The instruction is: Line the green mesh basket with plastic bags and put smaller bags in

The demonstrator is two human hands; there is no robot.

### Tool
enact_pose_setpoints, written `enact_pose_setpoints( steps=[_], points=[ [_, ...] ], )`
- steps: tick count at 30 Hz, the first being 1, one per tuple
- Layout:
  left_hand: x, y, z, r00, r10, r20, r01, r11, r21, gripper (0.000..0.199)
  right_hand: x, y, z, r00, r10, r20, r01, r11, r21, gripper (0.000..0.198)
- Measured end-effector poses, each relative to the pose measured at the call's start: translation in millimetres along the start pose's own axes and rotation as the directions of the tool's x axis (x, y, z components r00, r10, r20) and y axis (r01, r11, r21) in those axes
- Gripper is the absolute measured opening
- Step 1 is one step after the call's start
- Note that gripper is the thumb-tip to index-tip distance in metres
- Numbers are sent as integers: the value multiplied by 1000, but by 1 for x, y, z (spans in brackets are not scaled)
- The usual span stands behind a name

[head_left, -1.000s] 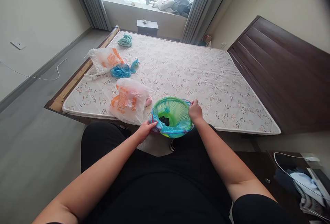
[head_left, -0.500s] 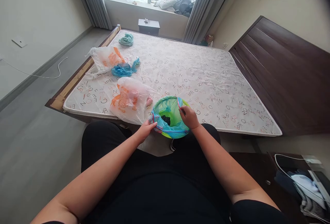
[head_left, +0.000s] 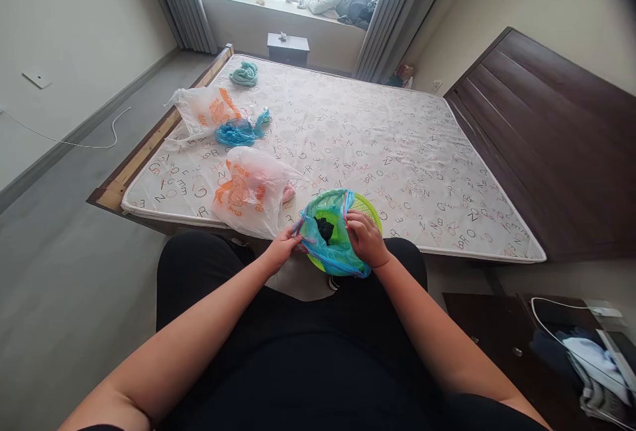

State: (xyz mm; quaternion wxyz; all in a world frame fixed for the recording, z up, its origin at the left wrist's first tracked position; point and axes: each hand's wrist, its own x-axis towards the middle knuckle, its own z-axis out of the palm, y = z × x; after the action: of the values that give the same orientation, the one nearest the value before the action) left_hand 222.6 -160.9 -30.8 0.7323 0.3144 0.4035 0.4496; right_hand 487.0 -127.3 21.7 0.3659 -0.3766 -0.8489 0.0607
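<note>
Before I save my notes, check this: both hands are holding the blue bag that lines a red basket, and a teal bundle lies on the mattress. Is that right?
Not quite: the basket is green, not red, as the head view shows. The left hand and right hand do hold the blue bag, and a teal bundle lies on the mattress.

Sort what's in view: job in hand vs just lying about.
In hand:
- left hand, right hand, both gripping the blue bag
- green basket
- black clump inside

Apparently lying about:
- near printed bag
- far printed bag
- blue bundle
- teal coil
</note>
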Motion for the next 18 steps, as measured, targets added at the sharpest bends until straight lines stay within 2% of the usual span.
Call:
enact_pose_setpoints(
  steps=[5, 9, 11, 14, 16, 18],
  points=[
    [2, -3, -2, 999, 16, -37, -16, 1000, -15, 57, 0, -17, 4, 997, -27, 75, 20, 996, 91, 13],
    [4, -4, -7, 997, 50, -63, -53, 998, -34, 60, -2, -19, 0, 996, -82, -21, 85, 988, 130, 11],
    [6, -3, -8, 995, 54, -81, -58, 997, -54, 63, -2, -12, -4, 993, -46, -104, 57, 992, 111, 10],
    [7, -3, -10, 994, 43, -102, -53, 994, -96, 66, -2, 8, -9, 957, 174, -233, -174, 984, 19, 3],
    [8, -2, -10, 994, 36, -106, -49, 991, -121, 66, -2, 28, -10, 882, 381, -278, -398, 917, -6, 5],
    [8, -1, -9, 992, 25, -122, -41, 991, -131, 64, -5, 48, -9, 773, 598, -214, -606, 795, 33, 13]
  ],
)
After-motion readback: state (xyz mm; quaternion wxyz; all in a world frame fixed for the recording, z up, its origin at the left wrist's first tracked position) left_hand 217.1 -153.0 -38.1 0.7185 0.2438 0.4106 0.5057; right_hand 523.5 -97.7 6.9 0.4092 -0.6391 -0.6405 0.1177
